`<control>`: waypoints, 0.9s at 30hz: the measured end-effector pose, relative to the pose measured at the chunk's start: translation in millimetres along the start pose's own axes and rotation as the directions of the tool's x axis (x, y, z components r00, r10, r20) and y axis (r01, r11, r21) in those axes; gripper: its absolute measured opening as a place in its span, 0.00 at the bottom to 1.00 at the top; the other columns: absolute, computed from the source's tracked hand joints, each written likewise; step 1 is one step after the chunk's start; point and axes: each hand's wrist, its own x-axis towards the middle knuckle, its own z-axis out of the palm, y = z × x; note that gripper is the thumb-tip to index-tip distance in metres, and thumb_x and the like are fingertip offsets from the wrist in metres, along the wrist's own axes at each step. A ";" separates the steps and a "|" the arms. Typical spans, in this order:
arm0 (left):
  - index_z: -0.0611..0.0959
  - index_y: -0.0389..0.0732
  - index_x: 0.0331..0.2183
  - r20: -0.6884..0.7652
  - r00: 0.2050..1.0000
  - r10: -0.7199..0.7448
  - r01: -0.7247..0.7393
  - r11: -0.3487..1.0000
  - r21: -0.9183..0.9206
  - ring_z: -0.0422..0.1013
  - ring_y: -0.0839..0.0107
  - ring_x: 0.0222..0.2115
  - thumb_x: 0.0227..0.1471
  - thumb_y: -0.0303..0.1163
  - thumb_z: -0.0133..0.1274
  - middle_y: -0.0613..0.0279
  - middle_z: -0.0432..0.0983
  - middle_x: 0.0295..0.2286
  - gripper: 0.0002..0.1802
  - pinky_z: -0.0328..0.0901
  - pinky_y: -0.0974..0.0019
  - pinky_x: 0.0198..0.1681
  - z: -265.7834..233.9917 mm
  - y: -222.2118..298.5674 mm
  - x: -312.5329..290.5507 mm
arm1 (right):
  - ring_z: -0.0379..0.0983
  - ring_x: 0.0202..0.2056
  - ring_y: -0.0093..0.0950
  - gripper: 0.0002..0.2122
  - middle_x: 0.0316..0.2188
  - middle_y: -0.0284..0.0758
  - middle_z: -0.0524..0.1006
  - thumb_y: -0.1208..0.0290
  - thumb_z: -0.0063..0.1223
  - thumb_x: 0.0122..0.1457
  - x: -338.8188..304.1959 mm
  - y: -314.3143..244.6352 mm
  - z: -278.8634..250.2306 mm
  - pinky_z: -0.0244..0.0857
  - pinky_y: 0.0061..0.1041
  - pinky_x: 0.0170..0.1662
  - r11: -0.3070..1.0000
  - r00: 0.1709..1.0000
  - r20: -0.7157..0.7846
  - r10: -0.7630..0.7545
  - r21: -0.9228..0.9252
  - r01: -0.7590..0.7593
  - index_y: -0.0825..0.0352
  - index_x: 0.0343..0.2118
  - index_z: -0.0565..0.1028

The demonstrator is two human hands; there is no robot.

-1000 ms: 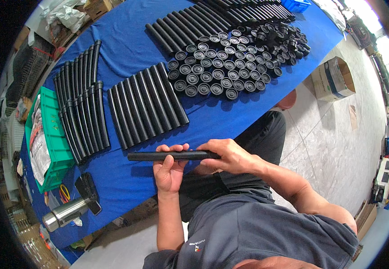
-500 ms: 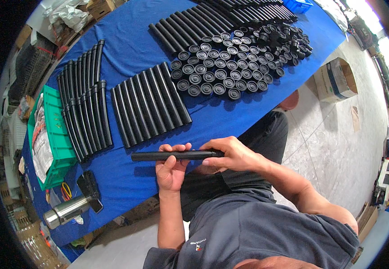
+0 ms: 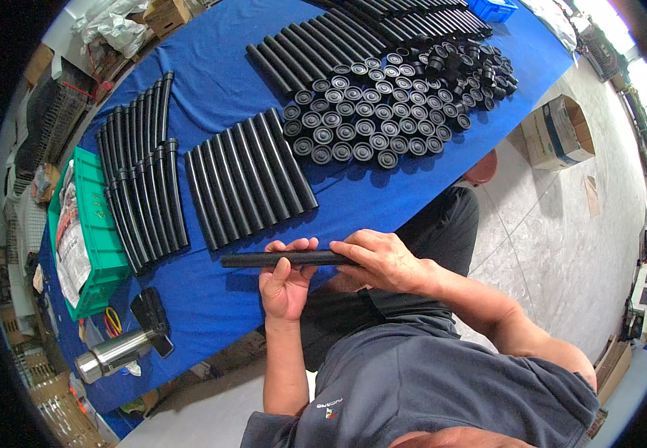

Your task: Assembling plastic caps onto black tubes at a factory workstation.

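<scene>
Both of my hands hold a black tube (image 3: 252, 260) level, just off the front edge of the blue-covered table. My left hand (image 3: 285, 290) grips its middle, thumb on the near side and fingertips on the far side. Wrapped over the tube's right end is my right hand (image 3: 383, 260), which hides that end. Beyond them lies a row of plain black tubes (image 3: 249, 179) side by side. Farther right stand many round black caps (image 3: 364, 129). Left of the plain row are longer black tubes with collars partway along (image 3: 144, 175).
A green crate (image 3: 103, 239) with papers sits at the table's left edge. In front of it lie a metal cylinder with a black head (image 3: 118, 351) and yellow-handled scissors (image 3: 113, 321). More tubes (image 3: 301, 52) and a blue bin (image 3: 494, 9) are far back. A cardboard box (image 3: 558, 134) stands on the floor.
My right hand has shifted slightly left and closed further over the tube's right end, covering the collar-like part that showed before. My left hand stays nearly in place.
</scene>
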 end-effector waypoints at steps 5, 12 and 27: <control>0.73 0.42 0.44 0.024 1.000 0.019 -0.018 0.999 -0.028 0.67 0.45 0.54 0.56 0.25 0.56 0.42 0.74 0.46 0.14 0.69 0.43 0.54 -2.4 -1.0 -2.7 | 0.75 0.33 0.38 0.19 0.31 0.41 0.75 0.68 0.60 0.54 16.6 -10.8 -26.1 0.71 0.35 0.34 0.458 0.638 0.613 0.466 0.450 -0.767 0.69 0.47 0.73; 0.73 0.42 0.46 0.034 0.999 0.007 -0.006 1.000 -0.013 0.68 0.48 0.54 0.57 0.27 0.55 0.45 0.74 0.48 0.15 0.66 0.42 0.56 -3.9 1.1 -2.8 | 0.76 0.32 0.40 0.16 0.29 0.43 0.77 0.66 0.60 0.55 5.6 -2.6 -0.1 0.71 0.32 0.35 0.943 0.984 0.058 0.166 0.283 -0.176 0.70 0.43 0.76; 0.73 0.41 0.45 -0.028 1.000 -0.012 0.009 0.996 -0.083 0.67 0.45 0.54 0.55 0.23 0.55 0.41 0.74 0.47 0.16 0.66 0.43 0.56 -0.5 -1.8 0.3 | 0.77 0.33 0.36 0.16 0.31 0.44 0.77 0.68 0.61 0.56 1.4 3.2 -0.1 0.71 0.28 0.32 0.996 0.999 0.001 -0.050 -0.070 0.050 0.70 0.45 0.76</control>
